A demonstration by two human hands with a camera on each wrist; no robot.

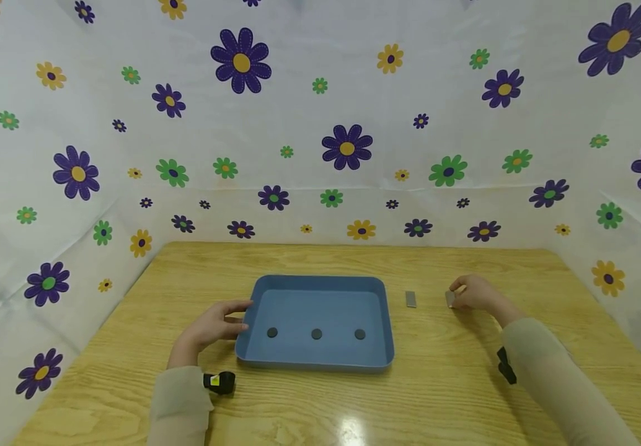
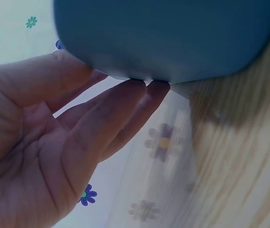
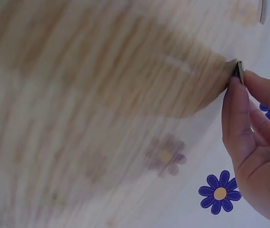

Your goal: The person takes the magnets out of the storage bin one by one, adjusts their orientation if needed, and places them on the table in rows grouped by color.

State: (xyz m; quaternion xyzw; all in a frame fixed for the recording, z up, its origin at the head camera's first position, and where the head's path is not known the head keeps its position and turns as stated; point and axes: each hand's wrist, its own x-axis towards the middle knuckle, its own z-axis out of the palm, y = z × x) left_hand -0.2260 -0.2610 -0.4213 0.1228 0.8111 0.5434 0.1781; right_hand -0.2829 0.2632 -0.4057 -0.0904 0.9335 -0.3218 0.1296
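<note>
My left hand [image 1: 212,326] is at the left wall of a shallow blue tray [image 1: 320,367], with fairly straight fingers touching it. In the left wrist view, fingertips [image 2: 136,86] meet the tray's wall [image 2: 168,42]; the thumb's tip is hidden behind it. Off to the right of the tray, my right hand [image 1: 475,293] pinches a small flat grey rectangular piece [image 1: 450,299] between thumb and fingers. That piece [image 3: 240,71] stands tilted, partly covered by fingertips. Another similar grey rectangular piece [image 1: 411,299] lies flat between the tray and my right hand.
Inside the tray, three dark round discs, a left one [image 1: 273,332], a middle one [image 1: 317,334] and a right one [image 1: 359,334], lie in a row near its front. A wooden table [image 1: 309,409] carries everything, with flowered white cloth [image 1: 298,118] around its back and sides.
</note>
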